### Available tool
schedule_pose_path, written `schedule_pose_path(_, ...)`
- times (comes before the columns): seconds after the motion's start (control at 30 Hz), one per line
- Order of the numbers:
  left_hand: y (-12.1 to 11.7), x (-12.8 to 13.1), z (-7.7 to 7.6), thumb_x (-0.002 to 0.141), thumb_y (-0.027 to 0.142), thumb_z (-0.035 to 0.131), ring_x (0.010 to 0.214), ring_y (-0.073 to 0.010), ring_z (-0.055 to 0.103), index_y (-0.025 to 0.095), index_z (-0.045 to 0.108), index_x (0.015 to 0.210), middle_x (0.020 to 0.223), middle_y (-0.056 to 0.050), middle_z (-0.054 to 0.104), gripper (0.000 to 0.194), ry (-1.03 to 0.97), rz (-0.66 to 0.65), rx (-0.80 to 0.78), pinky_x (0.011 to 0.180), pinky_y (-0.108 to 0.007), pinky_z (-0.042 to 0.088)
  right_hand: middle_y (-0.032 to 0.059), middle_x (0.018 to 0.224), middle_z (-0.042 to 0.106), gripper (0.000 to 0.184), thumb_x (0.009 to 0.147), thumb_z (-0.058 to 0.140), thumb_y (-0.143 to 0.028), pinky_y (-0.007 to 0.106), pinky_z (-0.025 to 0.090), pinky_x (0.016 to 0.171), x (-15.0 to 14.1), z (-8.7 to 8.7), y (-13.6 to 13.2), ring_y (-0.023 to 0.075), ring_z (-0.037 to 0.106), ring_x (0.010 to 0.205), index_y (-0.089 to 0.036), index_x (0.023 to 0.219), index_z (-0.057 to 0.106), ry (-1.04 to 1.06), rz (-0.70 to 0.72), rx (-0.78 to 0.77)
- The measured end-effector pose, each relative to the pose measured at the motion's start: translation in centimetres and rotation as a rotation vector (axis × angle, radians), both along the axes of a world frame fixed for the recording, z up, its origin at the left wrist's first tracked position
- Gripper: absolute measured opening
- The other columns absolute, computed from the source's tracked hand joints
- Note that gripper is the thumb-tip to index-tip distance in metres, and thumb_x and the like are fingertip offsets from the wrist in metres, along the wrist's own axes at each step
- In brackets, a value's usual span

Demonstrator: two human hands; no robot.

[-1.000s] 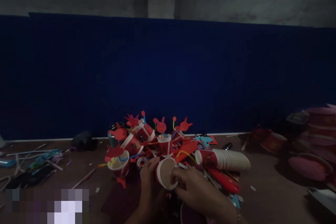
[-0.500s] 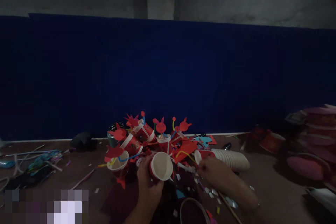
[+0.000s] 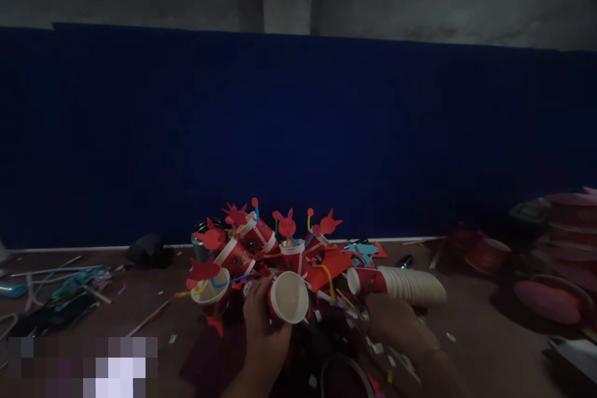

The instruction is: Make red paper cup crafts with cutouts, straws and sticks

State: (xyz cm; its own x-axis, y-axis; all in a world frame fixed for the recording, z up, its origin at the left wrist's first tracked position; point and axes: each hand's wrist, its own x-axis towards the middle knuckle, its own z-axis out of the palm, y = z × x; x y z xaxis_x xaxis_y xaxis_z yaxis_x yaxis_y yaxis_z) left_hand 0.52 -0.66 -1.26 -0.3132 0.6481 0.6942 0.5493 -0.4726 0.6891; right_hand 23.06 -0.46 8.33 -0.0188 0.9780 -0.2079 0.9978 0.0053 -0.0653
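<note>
My left hand [image 3: 263, 317] is closed round a red paper cup [image 3: 290, 298], tipped so that its pale inside faces me. On the other side, my right hand [image 3: 392, 317] reaches low among paper scraps, just in front of a stack of nested paper cups [image 3: 413, 285] lying on its side. Its fingers are dim and turned away, so their grip cannot be made out. A yellow bendy straw [image 3: 330, 277] lies left of that hand. Behind my left hand several red cups [image 3: 237, 256] carry red paper cut-outs [image 3: 286, 224] and straws.
A round container [image 3: 346, 376] stands at the front. Tangled straws and ribbons [image 3: 79, 286] lie left, beside a dark lump [image 3: 147, 250]. Stacked red-pink containers [image 3: 571, 224] and a pink round item [image 3: 548, 301] are at right. A blue panel [image 3: 298, 137] rises behind.
My right hand has moved down and slightly right, away from the yellow straw's end, which now hangs lower. My left hand still holds the cup in nearly the same place.
</note>
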Motion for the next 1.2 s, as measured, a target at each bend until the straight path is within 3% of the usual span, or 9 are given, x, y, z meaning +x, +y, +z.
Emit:
schedule_pose_path(0.03, -0.1, -0.1, 0.1, 0.063, 0.015, 0.065, 0.108, -0.0302, 0.051, 0.022, 0.047, 0.117, 0.113, -0.011, 0.055, 0.057, 0.027, -0.003, -0.004, 0.09, -0.049, 0.041, 0.0218, 0.087, 0.069, 0.017, 0.072, 0.052, -0.018, 0.039, 0.045, 0.065, -0.1, 0.7, -0.2, 0.0344, 0.065, 0.083, -0.011, 0.079, 0.066, 0.002, 0.002, 0.005)
schedule_pose_path(0.13, -0.3, -0.3, 0.2, 0.063, 0.018, 0.065, 0.109, -0.0322, 0.05, 0.021, 0.043, 0.12, 0.115, -0.012, 0.054, 0.061, 0.134, -0.023, -0.011, 0.089, -0.05, 0.041, 0.008, 0.066, 0.065, 0.005, 0.066, 0.054, -0.015, 0.032, 0.043, 0.058, -0.8, 3.1, -1.0, 0.0243, 0.063, 0.067, -0.017, 0.066, 0.059, 0.155, 0.029, 0.096)
schedule_pose_path(0.27, -0.5, -0.3, 0.1, 0.06, 0.019, 0.065, 0.107, -0.0331, 0.051, 0.019, 0.042, 0.122, 0.114, -0.013, 0.054, 0.066, 0.229, -0.043, 0.016, 0.085, -0.049, 0.042, 0.0026, 0.068, 0.06, 0.013, 0.082, 0.044, -0.029, 0.025, 0.045, 0.053, -2.7, 5.4, -2.6, 0.0143, 0.058, 0.059, -0.019, 0.08, 0.052, 0.955, 0.104, 0.387)
schedule_pose_path(0.37, -0.4, -0.2, 0.0, 0.06, 0.013, 0.062, 0.105, -0.0313, 0.053, 0.019, 0.043, 0.121, 0.111, -0.013, 0.057, 0.065, 0.285, -0.032, 0.06, 0.083, -0.047, 0.043, 0.0024, 0.074, 0.059, 0.013, 0.086, 0.044, -0.032, 0.023, 0.047, 0.054, -4.2, 5.3, -3.5, 0.013, 0.058, 0.062, -0.02, 0.086, 0.049, 1.201, 0.097, 0.511)
schedule_pose_path(0.5, -0.3, -0.3, -0.2, 0.06, 0.012, 0.062, 0.102, -0.0298, 0.053, 0.019, 0.041, 0.123, 0.11, -0.013, 0.057, 0.067, 0.362, -0.056, 0.084, 0.083, -0.045, 0.042, 0.0034, 0.079, 0.058, 0.009, 0.086, 0.045, -0.029, 0.025, 0.049, 0.062, -5.2, 3.8, -3.5, 0.0145, 0.058, 0.069, -0.021, 0.089, 0.049, 1.17, 0.208, 0.573)
schedule_pose_path(0.67, -0.6, 0.0, 0.1, 0.063, 0.021, 0.065, 0.098, -0.0289, 0.054, 0.02, 0.043, 0.119, 0.108, -0.012, 0.057, 0.06, 0.41, -0.09, 0.091, 0.08, -0.043, 0.042, 0.0017, 0.078, 0.06, 0.009, 0.088, 0.044, -0.027, 0.025, 0.048, 0.062, -5.4, 2.7, -3.0, 0.0138, 0.058, 0.067, -0.021, 0.089, 0.05, 1.099, 0.217, 0.469)
schedule_pose_path(0.97, -1.1, 0.8, 0.7, 0.072, 0.017, 0.055, 0.1, -0.0266, 0.052, 0.02, 0.043, 0.117, 0.107, -0.012, 0.056, 0.046, 0.453, -0.115, 0.129, 0.085, -0.042, 0.037, 0.0013, 0.079, 0.059, 0.01, 0.089, 0.04, -0.027, 0.025, 0.046, 0.064, -5.2, 4.0, -3.2, 0.0136, 0.057, 0.069, -0.021, 0.09, 0.047, 1.032, 0.223, 0.349)
schedule_pose_path(1.07, -1.1, 0.6, 0.6, 0.068, 0.025, 0.061, 0.098, -0.0281, 0.054, 0.021, 0.04, 0.119, 0.107, -0.012, 0.056, 0.055, 0.465, -0.147, 0.108, 0.082, -0.042, 0.04, -0.0006, 0.074, 0.058, 0.007, 0.087, 0.041, -0.023, 0.023, 0.044, 0.061, -5.8, 4.3, -3.4, 0.0132, 0.056, 0.067, -0.021, 0.084, 0.047, 0.963, 0.245, 0.275)
schedule_pose_path(1.2, -0.8, 0.0, 0.1, 0.065, 0.033, 0.063, 0.1, -0.0311, 0.054, 0.021, 0.039, 0.121, 0.11, -0.014, 0.055, 0.062, 0.42, -0.172, 0.083, 0.08, -0.045, 0.042, -0.0019, 0.072, 0.06, 0.009, 0.082, 0.043, -0.015, 0.022, 0.039, 0.058, -7.0, 3.3, -3.4, 0.0122, 0.054, 0.063, -0.02, 0.081, 0.051, 0.82, 0.341, 0.18)
